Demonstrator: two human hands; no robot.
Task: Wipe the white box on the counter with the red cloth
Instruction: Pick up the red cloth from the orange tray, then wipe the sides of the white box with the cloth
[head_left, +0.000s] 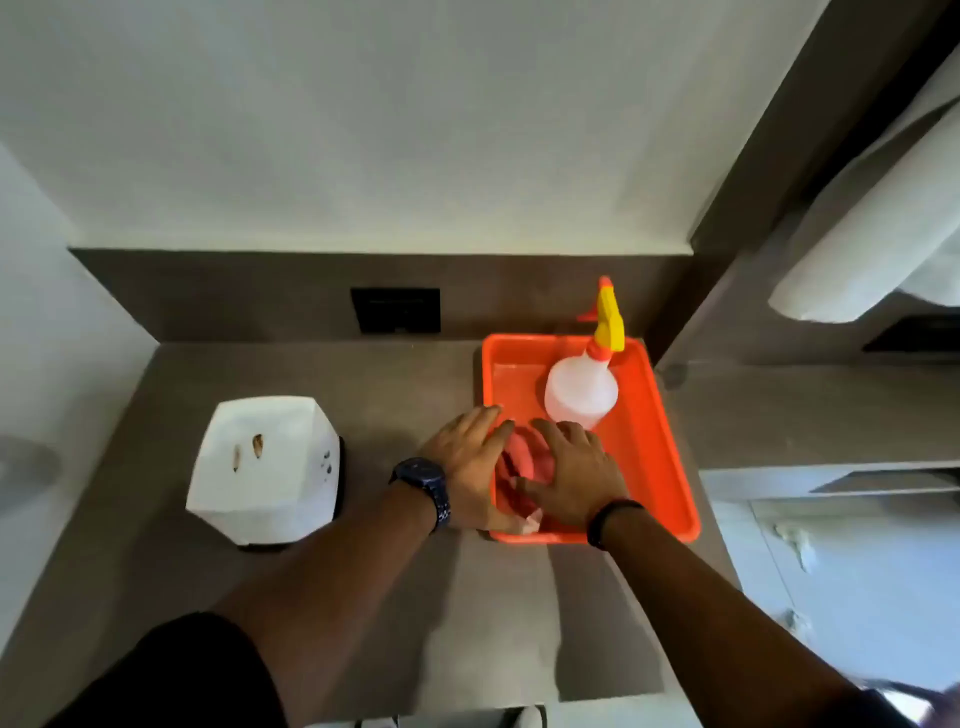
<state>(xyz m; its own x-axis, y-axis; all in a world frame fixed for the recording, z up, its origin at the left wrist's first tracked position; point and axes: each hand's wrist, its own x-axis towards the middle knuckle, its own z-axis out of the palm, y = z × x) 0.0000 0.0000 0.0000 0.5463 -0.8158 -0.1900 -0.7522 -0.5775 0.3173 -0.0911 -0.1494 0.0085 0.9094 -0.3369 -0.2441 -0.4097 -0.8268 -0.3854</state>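
The white box (267, 467) stands on the grey counter (363, 395) at the left, with small marks on its top. The red cloth (519, 457) lies bunched in the near left corner of an orange tray (660, 457). Both my hands rest on the cloth with fingers spread: my left hand (470, 462) covers its left side over the tray rim, and my right hand (576, 473) lies on its right side. Whether either hand grips the cloth is hidden. Much of the cloth is covered by my hands.
A translucent spray bottle (582, 389) with a yellow and orange trigger stands at the back of the tray, just beyond my right fingers. A black wall socket (396, 310) sits on the backsplash. A white towel roll (852, 244) hangs at the right.
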